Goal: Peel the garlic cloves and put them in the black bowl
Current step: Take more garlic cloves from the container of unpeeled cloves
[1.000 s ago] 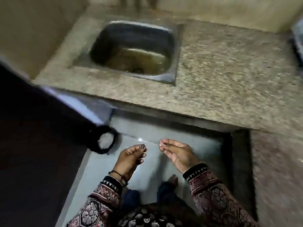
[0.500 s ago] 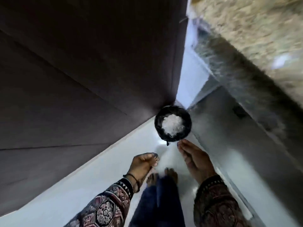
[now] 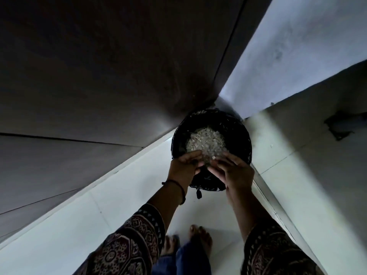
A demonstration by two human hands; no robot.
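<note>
Pale floor tiles [image 3: 59, 225] meet a dark cabinet door [image 3: 99, 66] at 10 o'clock and a light wall [image 3: 297, 46] at 1 o'clock, and a black bag-lined container [image 3: 238, 128] stands in the corner between them. Both arms reach forward from 6 o'clock in patterned sleeves [image 3: 129, 245], with a dark thread [image 3: 181, 187] around the left wrist. The left hand [image 3: 183, 166] hangs over the container's rim at 7 o'clock, its fingers curled inward toward the other hand. The right hand [image 3: 236, 172] is at the rim's 5 o'clock, back up, fingers bent, fingertips nearly meeting the left's. Whether either hand pinches anything cannot be told. A heap of pale, papery scraps [image 3: 206, 141] fills the middle of the container, just beyond the fingertips at 12 o'clock. Bare feet [image 3: 200, 237] stand on the tiles at 6 o'clock.
</note>
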